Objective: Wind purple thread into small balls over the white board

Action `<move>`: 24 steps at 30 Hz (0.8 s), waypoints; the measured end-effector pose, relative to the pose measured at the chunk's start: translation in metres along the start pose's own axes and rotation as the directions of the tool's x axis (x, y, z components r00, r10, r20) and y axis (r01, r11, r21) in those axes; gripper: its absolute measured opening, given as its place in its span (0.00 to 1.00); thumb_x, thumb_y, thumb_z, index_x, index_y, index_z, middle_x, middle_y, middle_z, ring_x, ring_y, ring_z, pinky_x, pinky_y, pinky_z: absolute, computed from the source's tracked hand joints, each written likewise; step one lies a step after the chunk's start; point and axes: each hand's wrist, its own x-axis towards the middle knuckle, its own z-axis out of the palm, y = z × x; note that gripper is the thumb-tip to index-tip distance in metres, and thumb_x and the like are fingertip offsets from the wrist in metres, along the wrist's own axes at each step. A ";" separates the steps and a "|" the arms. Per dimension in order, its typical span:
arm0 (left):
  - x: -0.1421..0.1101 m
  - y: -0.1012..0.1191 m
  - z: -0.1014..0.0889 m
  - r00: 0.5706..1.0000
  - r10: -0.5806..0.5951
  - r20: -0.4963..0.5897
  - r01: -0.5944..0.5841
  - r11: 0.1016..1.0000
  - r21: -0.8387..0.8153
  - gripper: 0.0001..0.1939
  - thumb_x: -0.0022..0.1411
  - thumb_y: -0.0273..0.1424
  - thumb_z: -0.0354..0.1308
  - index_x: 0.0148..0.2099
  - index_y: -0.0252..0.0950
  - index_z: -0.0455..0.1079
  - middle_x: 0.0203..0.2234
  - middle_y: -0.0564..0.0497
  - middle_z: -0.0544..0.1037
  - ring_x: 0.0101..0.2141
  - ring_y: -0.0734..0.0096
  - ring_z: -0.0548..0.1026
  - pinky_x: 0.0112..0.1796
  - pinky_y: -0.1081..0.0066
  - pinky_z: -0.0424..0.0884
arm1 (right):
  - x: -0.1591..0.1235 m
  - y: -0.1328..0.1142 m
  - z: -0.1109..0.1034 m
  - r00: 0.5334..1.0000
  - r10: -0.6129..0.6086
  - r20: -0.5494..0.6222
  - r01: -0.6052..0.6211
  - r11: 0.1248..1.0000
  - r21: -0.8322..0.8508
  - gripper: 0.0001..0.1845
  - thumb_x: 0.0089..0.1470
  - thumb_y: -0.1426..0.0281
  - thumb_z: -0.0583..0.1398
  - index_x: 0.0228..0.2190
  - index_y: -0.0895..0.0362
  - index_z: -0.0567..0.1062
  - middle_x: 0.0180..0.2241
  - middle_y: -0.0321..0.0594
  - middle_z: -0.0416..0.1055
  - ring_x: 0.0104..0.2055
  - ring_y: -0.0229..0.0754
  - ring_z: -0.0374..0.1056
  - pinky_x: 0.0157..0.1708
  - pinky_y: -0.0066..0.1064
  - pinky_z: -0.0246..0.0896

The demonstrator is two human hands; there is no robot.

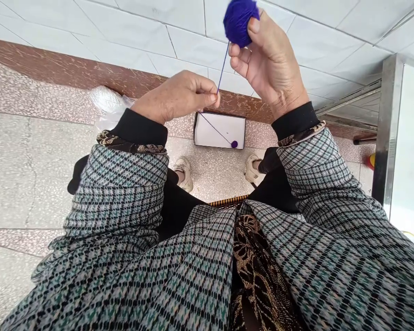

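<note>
My right hand (267, 57) is raised at the top, its thumb and fingers closed around a purple-blue ball of yarn (240, 23). From the ball a taut strand of yarn (223, 69) slants down to my left hand (182, 94), which pinches it between thumb and forefinger. Below the left hand the strand runs on to a small dark purple yarn ball (234, 144). That small ball lies in the lower right corner of a shallow white box (217, 128) with dark edges, on the floor between my feet.
White wall tiles (131, 27) rise ahead above a reddish-brown skirting (31, 59). Clear plastic wrapping (106, 101) lies by the wall on the left. At the right stands a white-topped table (408, 151) with a metal frame. My shoes (183, 174) flank the box on the speckled floor.
</note>
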 end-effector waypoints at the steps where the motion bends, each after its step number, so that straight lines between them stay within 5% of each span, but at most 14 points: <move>1: -0.001 0.000 -0.001 0.999 0.017 0.027 -0.017 1.000 0.011 0.18 0.64 0.48 0.66 0.44 0.40 0.80 0.19 0.55 0.69 0.31 0.68 0.62 0.38 0.63 0.61 | 0.001 0.003 0.000 1.000 0.010 -0.016 -0.011 0.999 -0.051 0.14 0.54 0.66 0.63 0.40 0.47 0.65 0.40 0.33 0.72 0.37 0.34 0.72 0.40 0.23 0.73; 3: -0.003 0.000 -0.002 1.000 0.017 -0.007 -0.017 0.999 0.037 0.18 0.61 0.50 0.67 0.42 0.41 0.81 0.21 0.53 0.73 0.33 0.65 0.66 0.38 0.60 0.63 | -0.001 0.009 0.000 0.996 0.091 0.007 -0.086 0.961 -0.261 0.15 0.54 0.72 0.65 0.38 0.49 0.63 0.34 0.32 0.70 0.30 0.33 0.67 0.30 0.21 0.66; 6: -0.007 0.001 -0.007 0.982 -0.012 -0.190 0.015 1.000 0.015 0.15 0.57 0.50 0.66 0.33 0.44 0.78 0.26 0.50 0.76 0.34 0.62 0.68 0.40 0.57 0.67 | -0.008 0.015 0.000 0.929 0.294 0.224 -0.157 0.863 -0.480 0.13 0.54 0.79 0.64 0.38 0.54 0.67 0.29 0.32 0.68 0.25 0.30 0.62 0.23 0.18 0.58; 8: -0.008 0.000 -0.009 0.950 -0.043 -0.310 0.047 0.999 0.004 0.13 0.57 0.46 0.66 0.29 0.44 0.73 0.25 0.51 0.75 0.33 0.63 0.67 0.41 0.58 0.67 | -0.009 0.017 -0.001 0.853 0.296 0.429 -0.133 0.919 -0.371 0.13 0.53 0.80 0.64 0.39 0.58 0.69 0.30 0.32 0.70 0.25 0.27 0.63 0.22 0.17 0.60; 10: -0.008 -0.001 -0.010 0.921 -0.067 -0.384 0.068 0.998 -0.009 0.11 0.58 0.41 0.64 0.28 0.43 0.69 0.24 0.53 0.71 0.32 0.66 0.64 0.40 0.60 0.66 | -0.006 0.018 -0.002 0.838 0.119 0.533 -0.080 0.992 -0.094 0.16 0.54 0.76 0.65 0.42 0.58 0.66 0.32 0.31 0.73 0.23 0.27 0.67 0.21 0.17 0.63; 13: -0.004 -0.003 -0.005 0.929 -0.068 -0.365 0.062 0.998 -0.030 0.09 0.60 0.38 0.62 0.30 0.41 0.70 0.24 0.55 0.68 0.31 0.69 0.63 0.39 0.62 0.64 | 0.003 0.014 0.003 0.934 -0.148 0.324 0.041 0.948 0.315 0.14 0.64 0.70 0.62 0.41 0.54 0.59 0.27 0.25 0.71 0.21 0.27 0.69 0.20 0.17 0.66; 15: 0.000 -0.003 0.000 0.968 -0.053 -0.247 0.047 0.998 -0.029 0.09 0.60 0.41 0.62 0.32 0.43 0.72 0.24 0.54 0.71 0.32 0.68 0.65 0.39 0.62 0.66 | 0.006 0.010 0.008 0.983 -0.162 0.081 0.114 0.902 0.417 0.11 0.71 0.72 0.56 0.38 0.53 0.56 0.26 0.23 0.66 0.22 0.24 0.68 0.23 0.14 0.67; 17: 0.004 -0.001 0.005 0.994 -0.028 -0.107 0.027 1.000 -0.015 0.11 0.59 0.45 0.63 0.33 0.45 0.75 0.26 0.54 0.75 0.33 0.65 0.67 0.40 0.60 0.67 | 0.007 0.010 0.013 0.994 -0.089 -0.071 0.107 0.943 0.315 0.10 0.75 0.74 0.53 0.38 0.53 0.57 0.28 0.24 0.65 0.22 0.22 0.66 0.23 0.13 0.66; 20: 0.005 0.003 0.008 1.000 -0.003 -0.027 0.003 1.000 0.029 0.13 0.57 0.49 0.63 0.33 0.46 0.76 0.26 0.53 0.77 0.34 0.63 0.68 0.41 0.59 0.67 | 0.005 0.015 0.017 0.987 0.021 -0.161 -0.037 0.995 -0.096 0.07 0.73 0.77 0.55 0.43 0.54 0.62 0.26 0.23 0.64 0.19 0.23 0.59 0.16 0.12 0.56; 22: 0.002 0.005 0.006 0.994 -0.007 -0.113 0.012 0.999 0.049 0.14 0.57 0.49 0.63 0.31 0.46 0.75 0.25 0.53 0.76 0.34 0.63 0.67 0.40 0.59 0.67 | 0.001 0.019 0.016 0.989 0.104 -0.105 -0.133 0.935 -0.328 0.09 0.66 0.81 0.58 0.41 0.56 0.65 0.23 0.23 0.64 0.18 0.24 0.56 0.14 0.11 0.51; 24: -0.002 0.005 0.000 0.974 -0.011 -0.225 0.022 0.999 0.050 0.14 0.56 0.49 0.64 0.29 0.46 0.74 0.25 0.52 0.76 0.34 0.62 0.67 0.38 0.58 0.67 | -0.004 0.022 0.013 0.968 0.240 0.080 -0.183 0.883 -0.431 0.11 0.59 0.84 0.59 0.39 0.58 0.68 0.22 0.25 0.66 0.19 0.24 0.58 0.16 0.12 0.54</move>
